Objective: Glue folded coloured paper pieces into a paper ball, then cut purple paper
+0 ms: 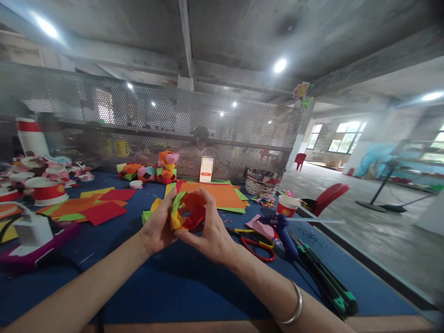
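A hollow, ring-shaped piece of folded paper (196,209) is held above the blue surface (194,289), between the left hand (157,229) and the right hand (215,233). Its opening faces the camera; lime green and yellow show at left, orange and red at right.

- Above you stretches a bare grey ceiling (236,32), crossed by a beam (186,37) and dotted with bright lamps (280,65).
- Facing you, a perforated screen (166,111) stands behind the blue-topped bench (194,289).
- To your right, a shiny grey floor (357,222) runs back toward bright windows (347,137).
- You have one red chair (331,199) just beside the bench's right edge and another red chair (300,161) farther back.
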The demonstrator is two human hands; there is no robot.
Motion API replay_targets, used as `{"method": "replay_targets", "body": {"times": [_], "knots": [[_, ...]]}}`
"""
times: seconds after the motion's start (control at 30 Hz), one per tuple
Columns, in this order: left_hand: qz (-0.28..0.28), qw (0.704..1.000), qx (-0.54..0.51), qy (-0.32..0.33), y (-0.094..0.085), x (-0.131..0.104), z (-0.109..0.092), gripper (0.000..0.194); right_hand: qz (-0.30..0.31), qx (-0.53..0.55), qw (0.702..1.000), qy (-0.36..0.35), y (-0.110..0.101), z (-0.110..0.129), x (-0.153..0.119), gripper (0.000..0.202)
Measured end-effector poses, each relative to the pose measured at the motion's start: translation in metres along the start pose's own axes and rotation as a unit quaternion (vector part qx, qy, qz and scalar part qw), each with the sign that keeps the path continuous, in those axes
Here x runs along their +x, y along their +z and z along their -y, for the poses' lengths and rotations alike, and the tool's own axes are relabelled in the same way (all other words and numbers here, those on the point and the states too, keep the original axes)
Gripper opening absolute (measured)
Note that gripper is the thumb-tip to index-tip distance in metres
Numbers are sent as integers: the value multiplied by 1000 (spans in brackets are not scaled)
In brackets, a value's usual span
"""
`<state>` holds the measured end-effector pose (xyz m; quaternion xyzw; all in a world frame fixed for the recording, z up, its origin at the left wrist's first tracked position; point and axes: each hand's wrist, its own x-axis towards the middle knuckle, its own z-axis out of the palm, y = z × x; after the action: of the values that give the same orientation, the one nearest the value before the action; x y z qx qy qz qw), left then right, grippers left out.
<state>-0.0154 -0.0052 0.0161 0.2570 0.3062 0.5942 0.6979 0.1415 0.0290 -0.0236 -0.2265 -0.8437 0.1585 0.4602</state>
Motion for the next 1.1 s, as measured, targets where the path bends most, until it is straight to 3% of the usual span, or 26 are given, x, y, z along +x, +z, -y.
{"method": "replay_targets", "body": {"times": [0.13, 0.33, 0.47, 0.57, 0.7, 0.9, 1.03, 1.1], "knots": [[23, 1000, -18, 6, 2, 0, -4, 48, -6, 35, 999, 7, -2, 0, 0, 102], [66, 998, -25, -3, -6, 3, -10, 51, -68, 92, 993, 39, 2, -5, 1, 67], [94, 996, 2, -4, -12, 1, -17, 52, -142, 122, 979, 76, 4, -9, 5, 47], [127, 991, 36, -3, -18, -2, -23, 61, -174, 143, 969, 99, 4, -10, 9, 43], [162, 984, 66, 30, -23, -6, -28, 62, -164, 137, 972, 100, 4, -11, 9, 44], [88, 994, 57, 27, -19, -9, -34, 59, -161, 129, 975, 86, 8, -13, 7, 40], [98, 992, 55, 61, -23, -9, -45, 57, -144, 120, 977, 104, 9, -15, 7, 41], [62, 994, 27, 84, -29, -10, -55, 54, -127, 116, 978, 118, 9, -17, 7, 41]]}}
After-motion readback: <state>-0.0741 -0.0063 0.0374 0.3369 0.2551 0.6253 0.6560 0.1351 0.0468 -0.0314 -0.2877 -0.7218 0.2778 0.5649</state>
